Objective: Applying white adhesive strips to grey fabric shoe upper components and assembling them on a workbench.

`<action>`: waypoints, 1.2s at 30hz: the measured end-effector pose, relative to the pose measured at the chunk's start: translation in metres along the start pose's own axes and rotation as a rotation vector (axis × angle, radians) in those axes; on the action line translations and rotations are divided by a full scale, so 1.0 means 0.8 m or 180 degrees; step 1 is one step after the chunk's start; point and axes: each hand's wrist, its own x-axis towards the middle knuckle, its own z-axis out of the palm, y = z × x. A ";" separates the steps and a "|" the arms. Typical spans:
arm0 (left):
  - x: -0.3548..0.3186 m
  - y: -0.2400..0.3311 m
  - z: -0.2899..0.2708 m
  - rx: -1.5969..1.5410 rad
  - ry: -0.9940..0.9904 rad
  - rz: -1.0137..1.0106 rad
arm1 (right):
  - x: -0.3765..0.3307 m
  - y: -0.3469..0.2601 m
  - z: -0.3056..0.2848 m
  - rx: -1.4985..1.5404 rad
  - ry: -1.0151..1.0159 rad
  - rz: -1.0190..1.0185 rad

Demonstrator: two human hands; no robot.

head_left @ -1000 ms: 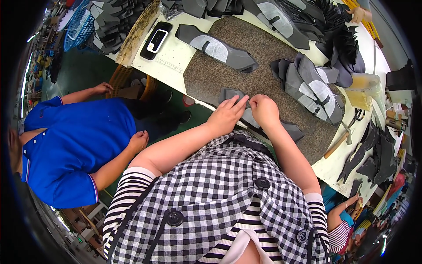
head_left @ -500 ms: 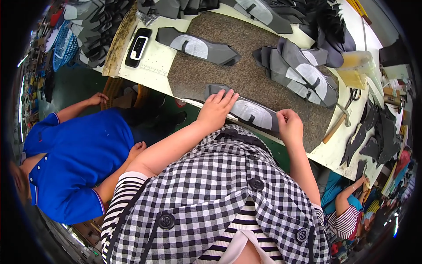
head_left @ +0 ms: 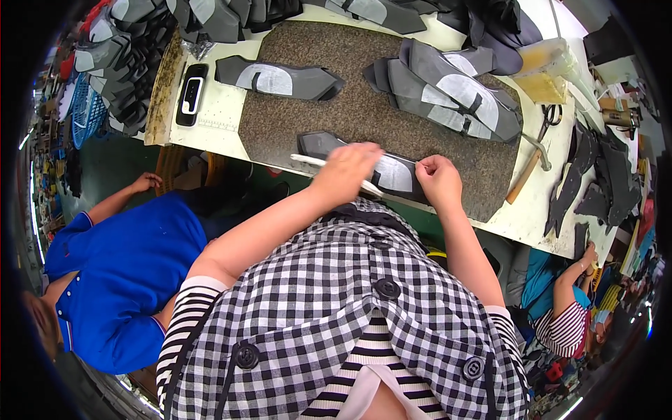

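Note:
A dark grey cut piece of sheet material point(head_left: 320, 143) with a pale rounded patch and a small black tab lies along the mat's near edge. My left hand point(head_left: 348, 171) is over its middle, fingers stretched out and blurred, hiding part of it. At the piece's right end my right hand point(head_left: 439, 183) pinches the corner between thumb and fingers. A narrow white strip point(head_left: 308, 160) shows under my left hand at the table edge; I cannot tell whether it is joined to the piece. Farther back lies a similar grey piece point(head_left: 278, 79), with a stack of such pieces point(head_left: 448, 94) at its right.
On the brown speckled mat point(head_left: 280, 126) rest the pieces. A phone point(head_left: 191, 94) is at left; a hammer point(head_left: 526, 171), scissors point(head_left: 552, 115) and black scraps point(head_left: 581, 175) are at right. A person in blue point(head_left: 119, 280) is close at my left.
The view has shifted, so the table things sit farther left. My left hand has come off its flat press and is blurred over the piece; my right hand still pinches the right end.

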 end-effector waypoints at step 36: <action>0.052 -0.095 -0.066 0.0790 0.0699 -0.1396 | 0.006 0.025 -0.032 -0.0454 0.0119 -0.1335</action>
